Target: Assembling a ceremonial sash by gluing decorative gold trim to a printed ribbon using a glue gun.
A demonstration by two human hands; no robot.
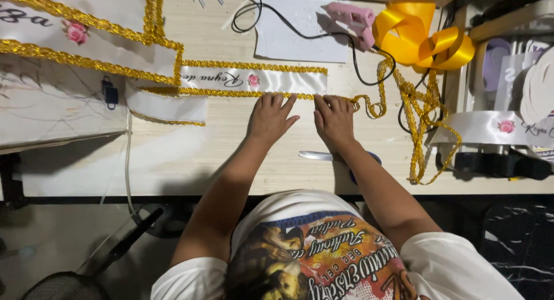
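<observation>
From my remote seat I see a white satin sash (254, 81) lying flat, its length running left to right, with cursive black lettering, a small pink rose and gold braid trim (254, 66) along both long edges. The lower edge's braid runs off the sash's right end into a loose tangle of gold trim (418, 112) (it trails down toward the table's near edge).

Both hands sit at that lower edge, side by side and nearly touching. The left hand (270, 118) lies flat with fingers spread, tips pressing on the braid; the right hand (333, 120) lies flat too, fingers close together, tips on the braid where the sash ends. Neither grips anything.

The surface is a pale wooden table (190, 156). A pink glue gun (353, 20) with a black cord rests at the far side, beside a yellow ribbon bow (418, 40). Scissors (323, 156) lie partly under the right wrist. More trimmed sashes (86, 40) are stacked at the left.
</observation>
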